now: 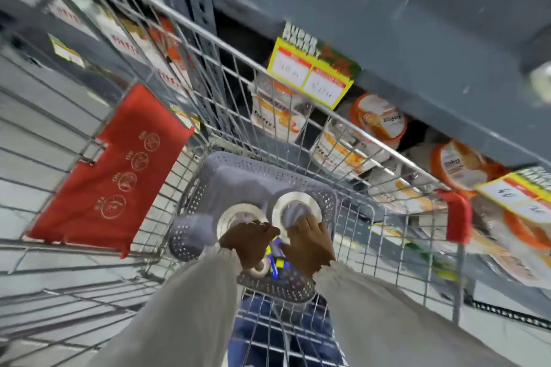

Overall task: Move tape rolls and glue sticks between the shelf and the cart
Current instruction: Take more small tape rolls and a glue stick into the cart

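In the grey perforated basket (238, 176) that sits inside the wire cart (238, 98), both of your hands are down among the tape. Your left hand (249, 243) has its fingers curled round the near rim of the left tape roll (237, 217), a large silvery roll lying flat. Your right hand (310, 244) lies across the near rim of the right tape roll (296, 207), which lies just beside the first; the blur hides whether those fingers clasp it or only rest there, so you cannot tell. Between your wrists, nearer to you, sit a small tape roll (261, 270) and some blue and yellow items (275, 259), too smeared to name. The cart stands close against the grey shelf (387, 24), where orange-lidded tubs (378, 116) lie behind a yellow price tag (310, 77). A red flap (119, 170) hangs on the cart's left wall. Pale sleeves (185, 307) cover both your forearms.
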Motion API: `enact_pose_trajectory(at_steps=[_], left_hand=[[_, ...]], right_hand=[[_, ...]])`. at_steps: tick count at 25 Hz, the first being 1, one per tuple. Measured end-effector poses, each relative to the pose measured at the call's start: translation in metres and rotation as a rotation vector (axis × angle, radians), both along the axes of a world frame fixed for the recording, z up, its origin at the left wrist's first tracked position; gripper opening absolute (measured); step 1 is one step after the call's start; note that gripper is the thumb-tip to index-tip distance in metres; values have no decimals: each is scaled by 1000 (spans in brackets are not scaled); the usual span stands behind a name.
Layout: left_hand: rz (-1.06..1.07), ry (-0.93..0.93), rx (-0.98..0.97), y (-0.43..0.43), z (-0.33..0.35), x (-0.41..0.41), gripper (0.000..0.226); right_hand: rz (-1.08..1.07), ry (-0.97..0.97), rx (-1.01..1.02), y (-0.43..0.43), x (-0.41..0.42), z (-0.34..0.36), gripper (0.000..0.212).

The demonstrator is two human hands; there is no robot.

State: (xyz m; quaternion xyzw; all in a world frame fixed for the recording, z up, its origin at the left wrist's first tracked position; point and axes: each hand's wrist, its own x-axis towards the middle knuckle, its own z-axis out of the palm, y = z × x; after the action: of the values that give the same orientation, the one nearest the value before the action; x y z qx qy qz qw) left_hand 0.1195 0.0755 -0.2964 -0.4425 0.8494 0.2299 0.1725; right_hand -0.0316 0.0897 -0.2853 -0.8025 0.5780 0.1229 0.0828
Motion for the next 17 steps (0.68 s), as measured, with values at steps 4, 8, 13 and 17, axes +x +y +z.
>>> enact_pose_trajectory(at_steps=[4, 8, 13, 17], left_hand=[[-9, 290, -445, -33, 114, 18, 38], [-7, 450, -708, -84, 226, 1, 39], [-102, 630, -913, -127, 314, -76, 33], [-222, 529, -764, -149, 312, -156, 39]], right_hand=[[125, -222, -220, -29, -3, 84, 28], [344, -188, -568, -64, -22, 177, 30], [18, -75, -771, -87, -111, 270, 30], [-385, -25, -630, -90, -206, 293, 41]])
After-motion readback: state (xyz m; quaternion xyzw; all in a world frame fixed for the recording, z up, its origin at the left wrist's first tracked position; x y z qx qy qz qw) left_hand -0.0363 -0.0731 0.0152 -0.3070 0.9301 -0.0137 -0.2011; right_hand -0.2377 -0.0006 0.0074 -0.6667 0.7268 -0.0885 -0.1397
